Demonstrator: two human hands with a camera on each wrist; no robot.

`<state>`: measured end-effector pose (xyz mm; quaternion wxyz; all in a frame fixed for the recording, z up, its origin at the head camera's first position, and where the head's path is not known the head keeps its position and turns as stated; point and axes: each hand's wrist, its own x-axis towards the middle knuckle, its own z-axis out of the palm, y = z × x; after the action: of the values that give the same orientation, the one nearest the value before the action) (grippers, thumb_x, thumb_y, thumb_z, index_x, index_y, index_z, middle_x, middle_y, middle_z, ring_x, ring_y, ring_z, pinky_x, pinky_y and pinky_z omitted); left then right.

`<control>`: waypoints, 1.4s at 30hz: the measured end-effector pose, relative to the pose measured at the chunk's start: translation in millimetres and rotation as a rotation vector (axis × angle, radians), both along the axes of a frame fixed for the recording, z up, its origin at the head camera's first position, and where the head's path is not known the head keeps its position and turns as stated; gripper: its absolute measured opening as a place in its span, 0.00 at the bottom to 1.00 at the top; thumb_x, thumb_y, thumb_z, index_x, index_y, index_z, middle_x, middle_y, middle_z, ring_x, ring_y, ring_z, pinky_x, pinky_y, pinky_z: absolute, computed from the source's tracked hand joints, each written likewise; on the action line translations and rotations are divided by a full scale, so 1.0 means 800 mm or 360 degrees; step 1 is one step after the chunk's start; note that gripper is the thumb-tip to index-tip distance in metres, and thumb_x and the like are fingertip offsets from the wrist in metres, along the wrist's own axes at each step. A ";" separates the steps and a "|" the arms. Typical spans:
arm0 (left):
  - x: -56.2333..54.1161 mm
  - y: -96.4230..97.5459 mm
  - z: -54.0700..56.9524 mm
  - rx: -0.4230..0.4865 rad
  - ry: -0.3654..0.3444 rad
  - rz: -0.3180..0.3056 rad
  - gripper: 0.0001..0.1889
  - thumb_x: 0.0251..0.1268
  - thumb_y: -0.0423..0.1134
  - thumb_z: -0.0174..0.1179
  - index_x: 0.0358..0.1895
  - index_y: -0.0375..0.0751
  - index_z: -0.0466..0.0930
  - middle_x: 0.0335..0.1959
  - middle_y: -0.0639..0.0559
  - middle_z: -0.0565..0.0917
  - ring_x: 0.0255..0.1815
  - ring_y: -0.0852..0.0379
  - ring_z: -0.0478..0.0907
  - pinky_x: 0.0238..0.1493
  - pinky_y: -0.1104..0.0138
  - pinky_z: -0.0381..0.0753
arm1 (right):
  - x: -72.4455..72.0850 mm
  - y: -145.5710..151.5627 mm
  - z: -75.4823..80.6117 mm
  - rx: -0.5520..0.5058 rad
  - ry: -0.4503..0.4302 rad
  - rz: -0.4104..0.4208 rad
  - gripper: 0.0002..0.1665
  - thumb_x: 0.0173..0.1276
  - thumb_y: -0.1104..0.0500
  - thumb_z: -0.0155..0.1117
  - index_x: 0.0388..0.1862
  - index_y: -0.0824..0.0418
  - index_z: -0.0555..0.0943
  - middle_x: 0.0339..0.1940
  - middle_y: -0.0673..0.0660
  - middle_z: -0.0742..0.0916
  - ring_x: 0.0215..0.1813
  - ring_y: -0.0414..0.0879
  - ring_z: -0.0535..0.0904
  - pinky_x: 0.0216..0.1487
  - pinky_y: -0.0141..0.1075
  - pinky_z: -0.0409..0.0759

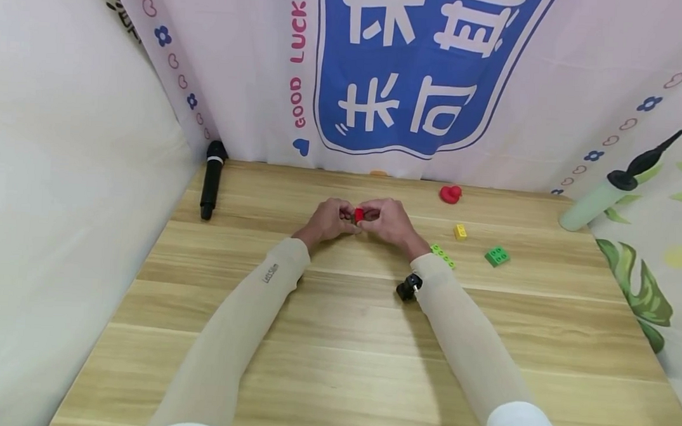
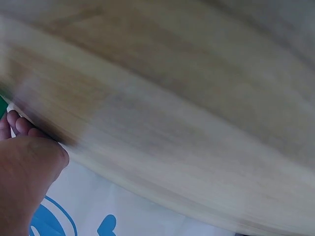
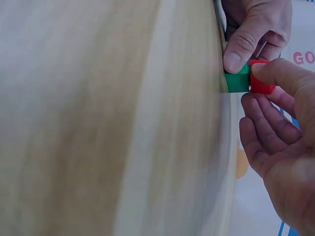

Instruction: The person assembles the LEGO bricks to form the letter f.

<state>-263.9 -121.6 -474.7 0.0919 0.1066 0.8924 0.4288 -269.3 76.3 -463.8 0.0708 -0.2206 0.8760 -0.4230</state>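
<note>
Both hands meet above the middle of the wooden table (image 1: 335,340). My right hand (image 1: 387,222) pinches a small red brick (image 1: 358,215) between thumb and fingers. In the right wrist view the red brick (image 3: 261,82) sits against a green brick (image 3: 237,81), and my left hand (image 3: 256,34) holds that green brick with its thumb on top. My left hand (image 1: 330,220) has its fingers curled. The left wrist view is blurred and shows only the left hand (image 2: 24,172) at the edge and the table (image 2: 187,113).
To the right lie a yellow brick (image 1: 460,231), a light green brick (image 1: 443,255), a dark green brick (image 1: 496,256) and a red piece (image 1: 450,194). A black microphone (image 1: 211,179) lies at the back left, a pale green pump (image 1: 610,193) at the right. Printed cloth surrounds the table.
</note>
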 end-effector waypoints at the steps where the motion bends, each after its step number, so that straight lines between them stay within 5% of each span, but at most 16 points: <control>1: 0.000 0.000 0.000 0.0001 -0.0001 -0.0002 0.15 0.61 0.38 0.81 0.47 0.36 0.90 0.44 0.44 0.85 0.48 0.51 0.76 0.54 0.63 0.77 | 0.000 0.000 0.000 -0.0003 -0.0002 0.0002 0.21 0.66 0.66 0.77 0.58 0.64 0.90 0.53 0.63 0.94 0.53 0.55 0.92 0.59 0.45 0.89; 15: -0.001 0.001 -0.001 -0.0006 0.0027 -0.0009 0.14 0.60 0.38 0.82 0.44 0.35 0.90 0.42 0.44 0.86 0.46 0.51 0.77 0.53 0.64 0.77 | -0.004 -0.002 0.008 0.0083 -0.0016 0.0025 0.19 0.66 0.64 0.78 0.57 0.62 0.91 0.51 0.62 0.94 0.52 0.53 0.93 0.59 0.45 0.89; 42: -0.003 0.000 -0.003 -0.0031 0.0018 -0.0015 0.16 0.59 0.37 0.82 0.48 0.33 0.91 0.45 0.42 0.89 0.47 0.52 0.80 0.54 0.64 0.81 | -0.008 -0.003 0.001 -0.0003 -0.0061 0.0015 0.19 0.64 0.68 0.79 0.54 0.65 0.91 0.51 0.65 0.93 0.51 0.55 0.92 0.55 0.42 0.90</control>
<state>-266.4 -121.5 -477.2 0.0899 0.1122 0.8965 0.4190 -275.6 73.6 -462.6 0.0893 -0.2169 0.8730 -0.4277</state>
